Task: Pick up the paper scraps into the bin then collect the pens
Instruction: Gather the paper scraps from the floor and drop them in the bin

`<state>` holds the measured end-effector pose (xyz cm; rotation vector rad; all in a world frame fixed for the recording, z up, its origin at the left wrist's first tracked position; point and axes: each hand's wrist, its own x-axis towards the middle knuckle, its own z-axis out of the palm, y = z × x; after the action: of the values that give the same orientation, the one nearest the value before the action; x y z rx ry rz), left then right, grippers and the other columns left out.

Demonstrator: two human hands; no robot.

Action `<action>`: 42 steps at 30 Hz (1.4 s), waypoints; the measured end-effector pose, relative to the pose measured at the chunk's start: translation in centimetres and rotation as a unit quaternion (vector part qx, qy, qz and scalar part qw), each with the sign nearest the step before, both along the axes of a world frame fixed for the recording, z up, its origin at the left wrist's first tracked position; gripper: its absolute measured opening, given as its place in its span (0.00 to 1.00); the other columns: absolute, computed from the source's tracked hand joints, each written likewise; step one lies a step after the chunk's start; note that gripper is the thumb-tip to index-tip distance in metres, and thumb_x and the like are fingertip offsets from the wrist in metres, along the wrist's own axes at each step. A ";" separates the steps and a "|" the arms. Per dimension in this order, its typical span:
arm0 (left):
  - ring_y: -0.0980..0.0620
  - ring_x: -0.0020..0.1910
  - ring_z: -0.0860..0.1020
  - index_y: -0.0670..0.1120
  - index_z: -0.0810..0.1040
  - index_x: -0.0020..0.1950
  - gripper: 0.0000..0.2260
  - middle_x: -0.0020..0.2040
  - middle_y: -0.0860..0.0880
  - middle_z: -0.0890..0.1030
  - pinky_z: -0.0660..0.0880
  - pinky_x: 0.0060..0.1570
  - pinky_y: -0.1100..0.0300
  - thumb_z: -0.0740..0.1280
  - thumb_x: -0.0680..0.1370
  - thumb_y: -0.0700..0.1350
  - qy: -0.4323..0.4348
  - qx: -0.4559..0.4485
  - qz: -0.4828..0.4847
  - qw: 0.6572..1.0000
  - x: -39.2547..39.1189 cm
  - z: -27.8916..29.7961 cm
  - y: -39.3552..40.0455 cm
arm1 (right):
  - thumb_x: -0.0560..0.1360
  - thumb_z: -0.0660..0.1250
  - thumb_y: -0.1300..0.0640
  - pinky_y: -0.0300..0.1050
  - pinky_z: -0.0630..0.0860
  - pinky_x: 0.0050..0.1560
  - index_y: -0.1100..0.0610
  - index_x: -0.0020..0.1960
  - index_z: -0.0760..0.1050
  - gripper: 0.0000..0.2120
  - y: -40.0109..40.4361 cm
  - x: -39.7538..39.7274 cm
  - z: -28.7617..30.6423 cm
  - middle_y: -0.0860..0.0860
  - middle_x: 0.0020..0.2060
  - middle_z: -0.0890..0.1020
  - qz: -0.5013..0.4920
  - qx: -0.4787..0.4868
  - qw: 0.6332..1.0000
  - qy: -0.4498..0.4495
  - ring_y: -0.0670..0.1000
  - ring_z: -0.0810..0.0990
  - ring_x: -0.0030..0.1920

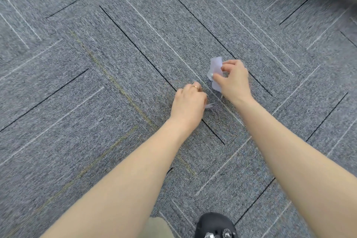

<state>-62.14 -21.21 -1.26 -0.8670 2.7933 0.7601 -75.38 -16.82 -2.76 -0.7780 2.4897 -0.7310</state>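
Both bare arms reach forward and down over a grey carpet-tile floor (96,87) marked with thin black, white and olive lines. The right hand (234,81) is curled, thumb and forefinger pinched together on a bunch of pale white, crumpled paper scraps (216,72); the scraps stick out to the left of the fingers, above and below the thumb, held just above the carpet. The left hand (188,105) sits lower and to the left, near the right hand but apart from it, its fingers folded under into a loose fist, with a thin gold ring (195,86) on 1 finger. A small white sliver of paper (209,105) shows at the right edge of that hand, just beside the knuckles; whether the fingers grip it or it lies on the carpet beneath them cannot be told. At the bottom edge a black shoe with shiny metal studs (215,225) rests on the carpet, next to a patch of olive-khaki trouser fabric (158,227).
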 end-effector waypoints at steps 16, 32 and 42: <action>0.39 0.51 0.77 0.40 0.71 0.56 0.06 0.53 0.41 0.78 0.70 0.43 0.49 0.59 0.80 0.37 0.000 -0.012 0.058 0.998 1.1 0.0 1.8 | 0.73 0.66 0.60 0.43 0.56 0.26 0.54 0.29 0.59 0.19 0.0 0.6 -0.2 0.47 0.25 0.66 0.008 0.022 1.000 -0.005 0.52 0.64 0.29; 0.43 0.48 0.75 0.44 0.75 0.45 0.05 0.47 0.45 0.78 0.67 0.41 0.54 0.62 0.78 0.43 0.043 0.118 0.225 0.966 5.4 0.0 1.2 | 0.72 0.69 0.58 0.47 0.70 0.47 0.57 0.41 0.77 0.04 0.9 5.7 -1.2 0.52 0.50 0.77 0.202 0.003 0.979 0.025 0.54 0.75 0.50; 0.52 0.33 0.71 0.45 0.75 0.41 0.03 0.33 0.52 0.75 0.65 0.29 0.66 0.66 0.75 0.40 0.116 0.141 0.331 0.926 15.4 7.8 -5.1 | 0.72 0.68 0.60 0.45 0.69 0.38 0.60 0.39 0.77 0.05 0.2 9.8 1.4 0.54 0.34 0.79 0.052 -0.016 0.991 -0.121 0.52 0.72 0.34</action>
<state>-46.75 -26.28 6.49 -1.7821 2.4446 1.3904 -65.57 -16.63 -1.36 -0.7745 2.2089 -0.7803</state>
